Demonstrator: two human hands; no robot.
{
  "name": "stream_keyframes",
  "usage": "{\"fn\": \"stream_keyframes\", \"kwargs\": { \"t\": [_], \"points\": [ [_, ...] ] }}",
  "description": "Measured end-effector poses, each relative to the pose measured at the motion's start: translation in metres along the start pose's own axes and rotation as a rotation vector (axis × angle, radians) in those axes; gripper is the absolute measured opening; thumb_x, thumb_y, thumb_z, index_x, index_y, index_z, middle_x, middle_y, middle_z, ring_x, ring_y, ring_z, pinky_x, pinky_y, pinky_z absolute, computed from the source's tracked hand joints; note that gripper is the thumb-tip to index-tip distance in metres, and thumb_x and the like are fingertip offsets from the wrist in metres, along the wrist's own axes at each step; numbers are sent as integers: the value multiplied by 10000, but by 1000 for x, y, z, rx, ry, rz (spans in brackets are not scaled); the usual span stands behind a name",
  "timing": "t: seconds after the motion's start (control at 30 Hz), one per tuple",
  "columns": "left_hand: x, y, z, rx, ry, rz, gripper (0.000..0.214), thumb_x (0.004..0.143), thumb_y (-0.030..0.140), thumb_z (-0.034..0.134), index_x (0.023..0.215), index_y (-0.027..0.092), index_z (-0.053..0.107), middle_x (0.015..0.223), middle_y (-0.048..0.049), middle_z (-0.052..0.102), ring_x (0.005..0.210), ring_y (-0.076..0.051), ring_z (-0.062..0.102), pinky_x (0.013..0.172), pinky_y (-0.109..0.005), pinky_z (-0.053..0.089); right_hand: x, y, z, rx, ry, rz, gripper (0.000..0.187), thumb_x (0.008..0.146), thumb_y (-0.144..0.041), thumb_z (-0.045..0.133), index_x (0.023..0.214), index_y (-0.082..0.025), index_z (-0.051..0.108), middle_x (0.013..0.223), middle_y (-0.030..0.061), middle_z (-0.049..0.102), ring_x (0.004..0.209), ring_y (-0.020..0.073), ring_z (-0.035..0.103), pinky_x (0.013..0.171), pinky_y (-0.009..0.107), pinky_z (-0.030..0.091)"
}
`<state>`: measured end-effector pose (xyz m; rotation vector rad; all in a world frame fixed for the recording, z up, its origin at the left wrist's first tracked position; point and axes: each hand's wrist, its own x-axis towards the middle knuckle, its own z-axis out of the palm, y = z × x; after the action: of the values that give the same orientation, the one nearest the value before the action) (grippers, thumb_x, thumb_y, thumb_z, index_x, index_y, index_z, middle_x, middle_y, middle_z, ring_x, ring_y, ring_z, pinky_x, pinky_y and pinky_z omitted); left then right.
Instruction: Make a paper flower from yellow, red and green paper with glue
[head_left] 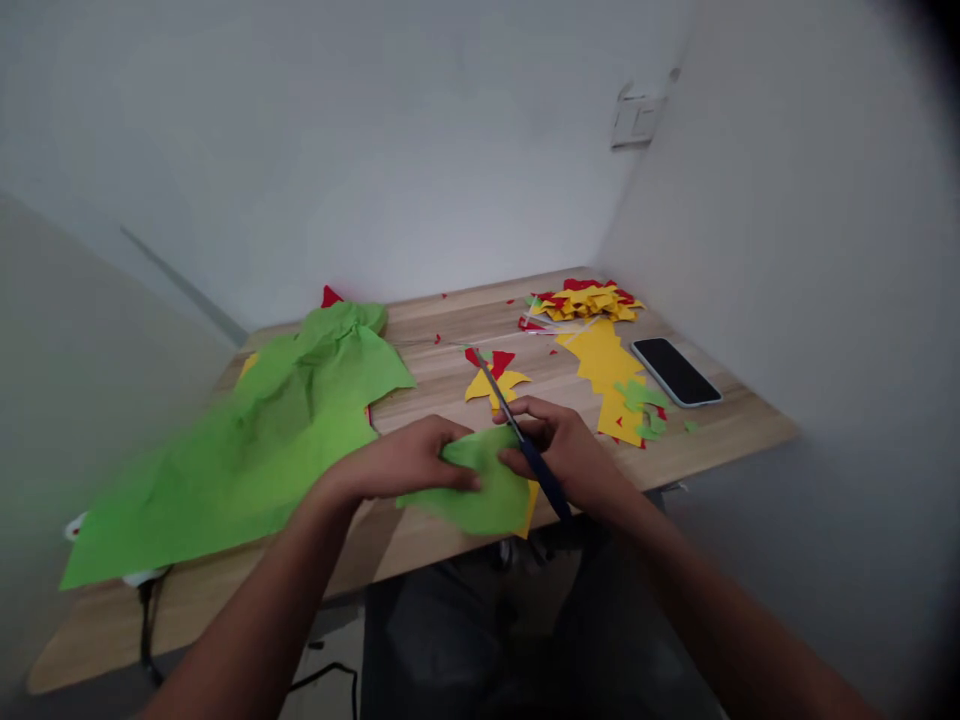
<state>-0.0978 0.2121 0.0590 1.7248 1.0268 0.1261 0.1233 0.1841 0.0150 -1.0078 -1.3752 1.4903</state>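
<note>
Near the front edge of the table, my left hand (409, 458) pinches a small piece of green paper (484, 505) between thumb and fingers. A strip of yellow paper (531, 510) shows beneath its right side. My right hand (574, 455) grips scissors (546, 478) with dark blue handles, and its fingertips touch the green paper too. The blades point away from me, over a yellow cut-out (510, 385) with red pieces by it. Whether the blades are parted cannot be made out.
A large crumpled green sheet (322, 400) covers the table's left side. At the back right is a pile of yellow and red cut-outs (589, 300). Yellow sheets (600, 355) with green scraps (637, 396) lie beside a phone (675, 370). A black cable (145, 630) hangs front left.
</note>
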Motion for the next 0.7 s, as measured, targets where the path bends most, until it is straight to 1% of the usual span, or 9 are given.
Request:
{"fn": "stream_keyframes", "kwargs": {
  "t": [0.07,0.13,0.17,0.23,0.27,0.33,0.43,0.57,0.7],
  "points": [
    [-4,-14,-5,-171,26,-21,260,733,343,808,877,149,711,793,-9,682,631,-126,617,581,-220,473,-4,4,2,83,118,20,411,620,-234,788,1000,-178,639,657,-55,620,530,80,458,526,221,365],
    [-5,-32,6,-464,179,11,347,700,345,851,952,162,698,749,1,685,551,-116,625,556,-224,503,-8,9,5,170,272,16,458,600,-263,814,1013,-184,631,594,-81,577,498,73,419,507,216,358],
    [-3,-40,19,-665,326,87,412,674,348,875,1002,180,693,712,13,683,542,-115,632,561,-219,516,-11,13,7,213,346,9,481,593,-272,823,1024,-187,627,581,-86,570,493,73,417,501,214,360],
    [3,-50,58,-1104,585,347,449,678,449,866,1024,213,703,859,-12,739,763,-147,709,722,-234,567,-16,21,13,284,452,4,515,588,-293,835,1046,-193,622,587,-82,584,491,77,428,496,214,370],
    [6,-51,81,-1264,578,404,459,681,495,854,1021,221,713,1004,-40,756,920,-180,716,819,-260,569,-20,25,16,304,479,3,521,591,-305,839,1051,-196,622,605,-74,602,498,81,445,500,216,382],
    [13,-45,125,-1428,474,384,501,704,544,820,1038,180,735,1146,-111,743,1105,-260,678,963,-344,539,-29,32,24,309,498,-13,514,594,-327,846,1042,-199,631,652,-55,638,535,98,500,524,224,415],
    [15,-23,167,-1531,623,364,422,798,411,770,1124,147,730,1210,-130,728,1195,-285,641,1069,-391,475,-50,37,34,284,475,-47,495,595,-355,859,1013,-201,642,725,-19,688,641,149,602,601,256,484],
    [3,4,175,-1574,726,379,432,910,231,630,1335,152,625,1330,-130,670,1275,-270,598,1133,-394,424,-84,35,39,235,408,-79,490,626,-385,854,1028,-206,637,878,35,731,792,203,665,736,308,531],
    [-22,10,165,-1548,629,379,611,879,61,559,1477,158,479,1364,-131,648,1285,-260,595,1152,-401,411,-136,35,32,99,253,-75,473,684,-429,823,1047,-209,614,875,46,715,814,197,650,747,299,508]
  ]
}}
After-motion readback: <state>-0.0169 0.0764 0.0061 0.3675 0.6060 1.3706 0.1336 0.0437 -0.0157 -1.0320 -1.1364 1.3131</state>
